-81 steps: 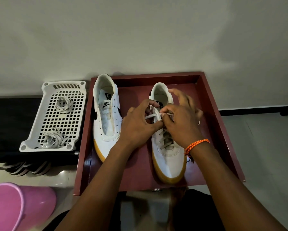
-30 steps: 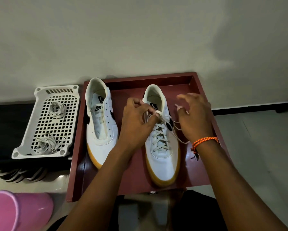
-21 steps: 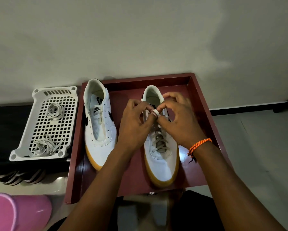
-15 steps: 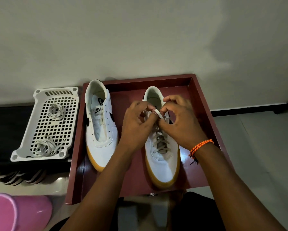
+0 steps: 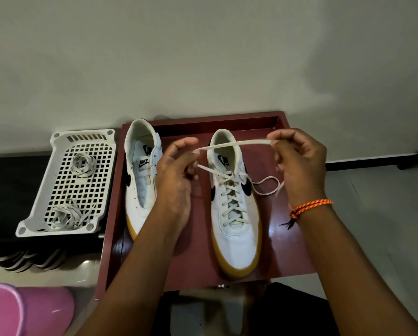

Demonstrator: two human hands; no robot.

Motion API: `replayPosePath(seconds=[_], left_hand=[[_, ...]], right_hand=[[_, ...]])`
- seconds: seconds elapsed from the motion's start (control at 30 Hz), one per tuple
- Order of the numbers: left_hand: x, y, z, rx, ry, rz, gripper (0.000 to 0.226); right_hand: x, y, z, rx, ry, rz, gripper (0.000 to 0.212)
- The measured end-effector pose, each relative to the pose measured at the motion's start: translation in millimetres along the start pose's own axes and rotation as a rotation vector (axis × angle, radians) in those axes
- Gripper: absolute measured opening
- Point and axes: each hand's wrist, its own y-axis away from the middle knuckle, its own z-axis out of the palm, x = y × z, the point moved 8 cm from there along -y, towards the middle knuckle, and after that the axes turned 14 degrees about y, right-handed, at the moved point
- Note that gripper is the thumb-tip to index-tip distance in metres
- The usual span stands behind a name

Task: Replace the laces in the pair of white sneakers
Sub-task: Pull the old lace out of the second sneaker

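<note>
Two white sneakers with gum soles stand in a dark red tray [image 5: 198, 275]. The left sneaker [image 5: 141, 187] has no lace. The right sneaker [image 5: 237, 209] is laced up to the top with a cream lace [image 5: 232, 197]. My left hand [image 5: 176, 175] pinches one stretch of that lace above the shoe's left side. My right hand [image 5: 300, 166] pinches the same lace at the upper right, so a taut span runs between the hands over the shoe's opening. A slack loop of lace hangs below my right hand.
A white perforated plastic basket [image 5: 57, 221] left of the tray holds two bundles of loose laces [image 5: 65, 217]. A pink bucket [image 5: 21, 311] sits at the bottom left. A pale wall rises behind the tray, with grey floor to the right.
My hands were together at the top eyelets of the right sneaker. They have drawn apart, stretching the lace sideways above the shoe's opening.
</note>
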Motion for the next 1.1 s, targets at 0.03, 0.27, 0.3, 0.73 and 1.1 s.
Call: replayPosePath(seconds=[0.03, 0.27, 0.3, 0.73, 1.1], left_hand=[[0, -2, -10, 0.089, 0.032, -0.002, 0.023], [-12, 4, -4, 0.145, -0.297, 0.024, 0.026], [-11, 4, -1, 0.127, -0.278, 0.023, 0.026], [-20, 18, 27, -0.219, -1.111, 0.352, 0.027], [-24, 15, 31, -0.19, -0.916, 0.327, 0.009]], right_hand=[[3, -1, -5, 0.05, -0.001, 0.021, 0.017], [-24, 30, 39, -0.118, 0.037, -0.094, 0.022], [-33, 43, 57, -0.295, 0.054, -0.165, 0.022], [21, 30, 50, -0.586, 0.638, -0.158, 0.05], [23, 31, 52, -0.59, 0.586, -0.186, 0.037]])
